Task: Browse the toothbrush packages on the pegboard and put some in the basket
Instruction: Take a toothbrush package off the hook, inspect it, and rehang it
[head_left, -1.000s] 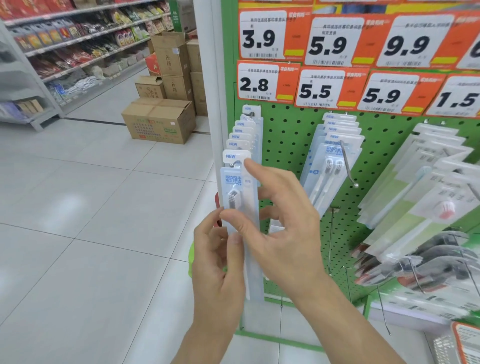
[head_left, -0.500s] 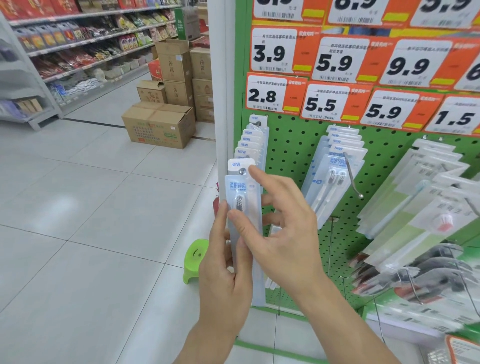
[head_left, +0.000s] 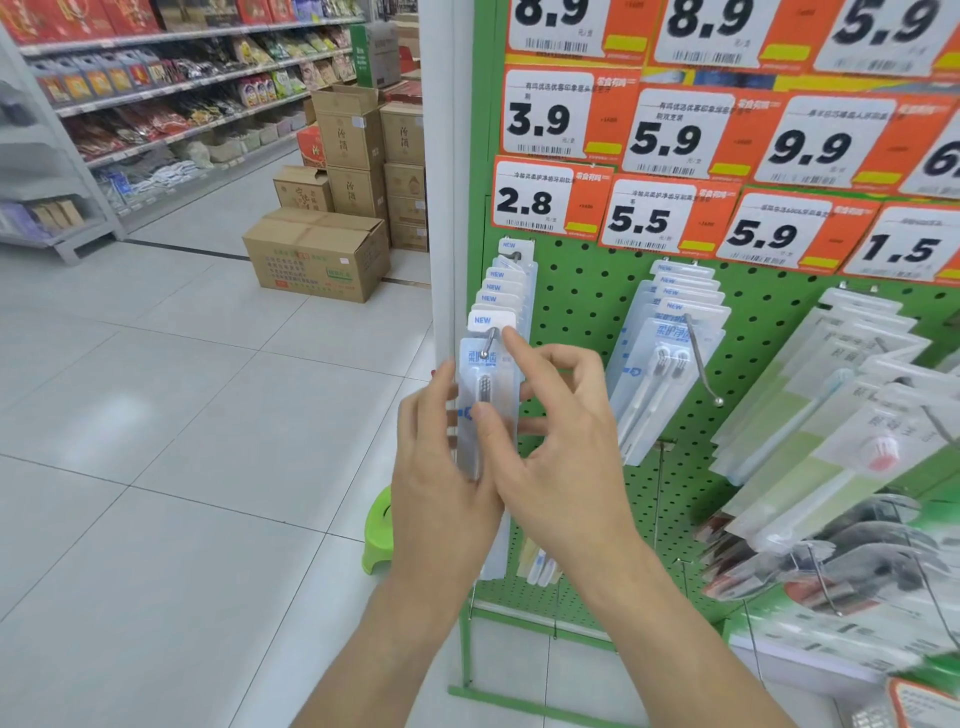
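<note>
L hand (head_left: 441, 467) grips front toothbrush pkg (head_left: 485, 384) by its left edge; R hand (head_left: 561, 441) pinches it, thumb on front, index fingertip by peg hook (head_left: 488, 343).

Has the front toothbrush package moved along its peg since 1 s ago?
Cannot tell: the front toothbrush package hangs at the peg hook's tip as before; the camera shifted.

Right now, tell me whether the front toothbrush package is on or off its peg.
Still on. The metal peg passes through the front package below its NEW tab; left hand and right hand grip it.
</note>
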